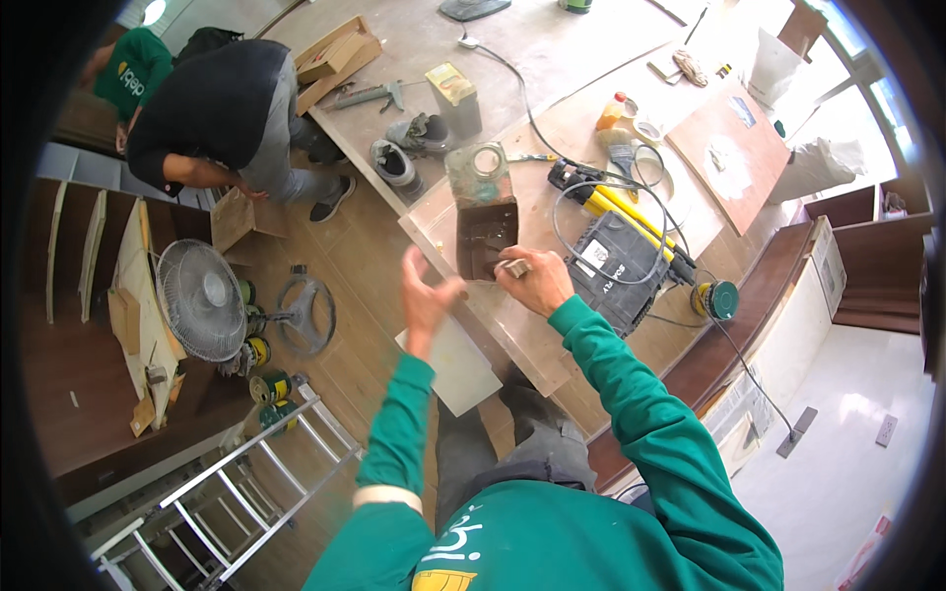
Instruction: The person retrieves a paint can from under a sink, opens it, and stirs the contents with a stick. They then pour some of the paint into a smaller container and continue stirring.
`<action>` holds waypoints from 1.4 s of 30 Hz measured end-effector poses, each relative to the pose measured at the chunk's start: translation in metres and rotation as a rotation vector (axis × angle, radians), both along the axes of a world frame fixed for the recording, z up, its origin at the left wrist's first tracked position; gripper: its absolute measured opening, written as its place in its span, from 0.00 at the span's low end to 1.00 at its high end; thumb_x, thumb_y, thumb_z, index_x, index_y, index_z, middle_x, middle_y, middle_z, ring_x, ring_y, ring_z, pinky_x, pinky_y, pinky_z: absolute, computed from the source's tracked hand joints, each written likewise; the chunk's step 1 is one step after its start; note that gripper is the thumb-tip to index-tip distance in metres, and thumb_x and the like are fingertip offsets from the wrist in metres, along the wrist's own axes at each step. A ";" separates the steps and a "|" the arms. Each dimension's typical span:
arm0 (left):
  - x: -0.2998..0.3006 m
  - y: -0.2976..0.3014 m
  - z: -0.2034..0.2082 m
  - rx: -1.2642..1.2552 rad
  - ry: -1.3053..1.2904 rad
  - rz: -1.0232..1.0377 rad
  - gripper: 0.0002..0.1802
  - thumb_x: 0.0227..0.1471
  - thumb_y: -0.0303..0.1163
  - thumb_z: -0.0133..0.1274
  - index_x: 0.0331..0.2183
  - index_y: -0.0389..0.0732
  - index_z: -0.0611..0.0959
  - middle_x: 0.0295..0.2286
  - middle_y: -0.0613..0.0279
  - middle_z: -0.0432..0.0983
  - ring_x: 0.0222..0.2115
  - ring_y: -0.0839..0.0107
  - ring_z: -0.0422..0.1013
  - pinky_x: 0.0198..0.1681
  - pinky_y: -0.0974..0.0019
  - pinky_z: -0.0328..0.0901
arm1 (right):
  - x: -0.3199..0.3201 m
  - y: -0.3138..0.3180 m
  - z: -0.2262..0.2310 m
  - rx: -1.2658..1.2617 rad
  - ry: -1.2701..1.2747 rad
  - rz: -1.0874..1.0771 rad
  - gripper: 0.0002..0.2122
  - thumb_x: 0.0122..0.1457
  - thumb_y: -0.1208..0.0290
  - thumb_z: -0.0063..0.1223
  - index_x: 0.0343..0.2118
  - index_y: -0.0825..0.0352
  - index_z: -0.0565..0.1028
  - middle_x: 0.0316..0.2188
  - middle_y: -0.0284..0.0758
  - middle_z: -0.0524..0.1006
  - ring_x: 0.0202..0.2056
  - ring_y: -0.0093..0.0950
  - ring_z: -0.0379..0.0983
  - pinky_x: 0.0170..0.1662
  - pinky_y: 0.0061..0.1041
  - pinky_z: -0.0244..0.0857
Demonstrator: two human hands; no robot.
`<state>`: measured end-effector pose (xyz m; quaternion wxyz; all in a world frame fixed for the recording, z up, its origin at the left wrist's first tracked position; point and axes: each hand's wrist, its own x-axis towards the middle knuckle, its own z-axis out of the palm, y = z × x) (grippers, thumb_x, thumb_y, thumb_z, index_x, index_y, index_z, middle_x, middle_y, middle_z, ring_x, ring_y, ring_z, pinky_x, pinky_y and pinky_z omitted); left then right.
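Observation:
At the table's near edge stands an opened rectangular metal can (487,236), its inside brown and wet-looking. My right hand (537,281) is closed at the can's near right rim, with a short pale wood-coloured piece (512,267) between thumb and fingers. Whether that piece is a brush handle I cannot tell. Left of the can my left hand (426,300) hangs in the air, smeared a little by motion, fingers apart and holding nothing. Below it a pale flat board (451,366) juts out past the table edge.
A black tool case (616,271) with a cable lies right of the can. Shoes (396,165) and a grey bin-like container (455,98) stand behind. On the left are a fan (202,300), an aluminium ladder (236,492) and a bending person (222,108). A paintbrush (623,156) lies far right.

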<state>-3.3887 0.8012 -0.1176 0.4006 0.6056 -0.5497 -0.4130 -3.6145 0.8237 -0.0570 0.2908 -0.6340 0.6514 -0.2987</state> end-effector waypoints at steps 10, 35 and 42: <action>-0.116 0.041 -0.007 0.136 -0.145 0.355 0.70 0.31 0.39 0.77 0.65 0.30 0.50 0.59 0.34 0.59 0.60 0.40 0.60 0.62 0.48 0.60 | 0.009 -0.053 -0.052 -0.169 0.232 0.258 0.15 0.51 0.65 0.62 0.40 0.65 0.81 0.36 0.48 0.82 0.37 0.48 0.79 0.44 0.42 0.73; -0.014 -0.070 0.061 -0.306 -0.556 -0.807 0.63 0.23 0.39 0.78 0.59 0.38 0.61 0.52 0.44 0.67 0.53 0.43 0.68 0.55 0.50 0.70 | -0.046 0.007 0.022 -0.203 -0.396 0.012 0.09 0.51 0.77 0.64 0.37 0.67 0.82 0.32 0.38 0.82 0.34 0.32 0.80 0.41 0.27 0.73; -0.012 -0.101 0.061 -0.190 -0.628 -0.915 0.60 0.24 0.34 0.76 0.60 0.42 0.60 0.51 0.46 0.69 0.50 0.41 0.71 0.50 0.49 0.71 | -0.002 0.001 -0.013 -0.222 -0.508 0.028 0.09 0.51 0.77 0.61 0.37 0.68 0.80 0.33 0.41 0.81 0.35 0.39 0.80 0.42 0.32 0.75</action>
